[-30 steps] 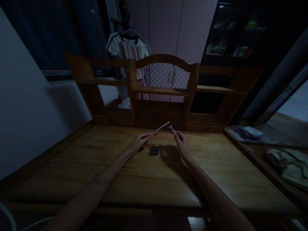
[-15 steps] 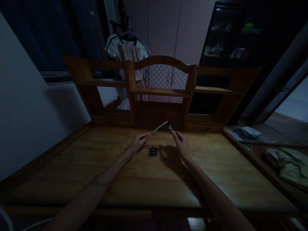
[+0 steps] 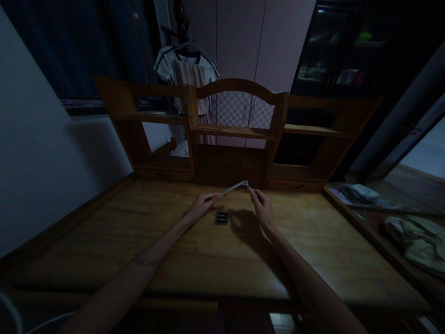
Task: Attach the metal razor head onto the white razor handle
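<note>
My left hand is closed on the near end of a thin pale stick-like handle, which slants up to the right above the wooden desk. My right hand pinches a small metallic piece at the handle's far tip; the two touch there. A small dark block of cartridges lies on the desk just below and between my hands.
A wooden shelf unit stands at the back of the desk. Clothes hang behind it before pink wardrobe doors. To the right lie papers and cloth on a side surface. A white wall runs along the left.
The handle's far tip has dropped and met the small piece in my right hand; before, they were slightly apart. Both hands stayed in about the same place.
</note>
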`<state>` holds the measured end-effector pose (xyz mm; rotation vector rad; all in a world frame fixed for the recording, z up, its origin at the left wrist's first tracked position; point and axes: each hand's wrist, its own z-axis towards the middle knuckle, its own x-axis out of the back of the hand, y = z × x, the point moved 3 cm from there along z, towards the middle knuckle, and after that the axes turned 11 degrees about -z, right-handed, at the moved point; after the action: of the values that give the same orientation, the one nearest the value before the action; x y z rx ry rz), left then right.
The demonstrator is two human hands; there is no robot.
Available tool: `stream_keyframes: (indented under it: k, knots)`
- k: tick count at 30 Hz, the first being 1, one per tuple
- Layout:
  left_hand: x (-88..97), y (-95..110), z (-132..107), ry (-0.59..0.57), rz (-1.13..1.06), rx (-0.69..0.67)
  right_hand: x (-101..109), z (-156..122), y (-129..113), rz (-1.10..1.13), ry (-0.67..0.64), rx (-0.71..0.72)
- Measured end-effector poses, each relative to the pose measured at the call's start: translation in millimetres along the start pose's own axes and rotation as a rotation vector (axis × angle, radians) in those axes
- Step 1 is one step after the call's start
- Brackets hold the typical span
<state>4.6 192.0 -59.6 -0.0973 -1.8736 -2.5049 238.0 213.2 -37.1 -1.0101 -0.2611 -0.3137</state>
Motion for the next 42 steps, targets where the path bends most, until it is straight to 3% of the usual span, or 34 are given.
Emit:
stream_keyframes:
  k: [7, 13, 32, 42]
  knots:
    - [-1.8, -3.3, -2.1, -0.06, -0.069, 0.075, 0.2, 0.1, -1.2, 0.002, -0.006, -0.008]
    - [-1.2, -1.6, -2.4, -0.008, -0.143, 0.085, 1.4, -1.0, -3.3, 0.002, 0.003, -0.009]
    - [-4.0, -1.1, -3.7, -0.081, -0.118, 0.115, 1.5, 0.1, -2.0, -0.002, -0.003, -0.012]
    - [-3.4, -0.8, -2.9, -0.043, -0.069, 0.111, 0.9, -0.8, -4.2, -0.001, -0.006, -0.01]
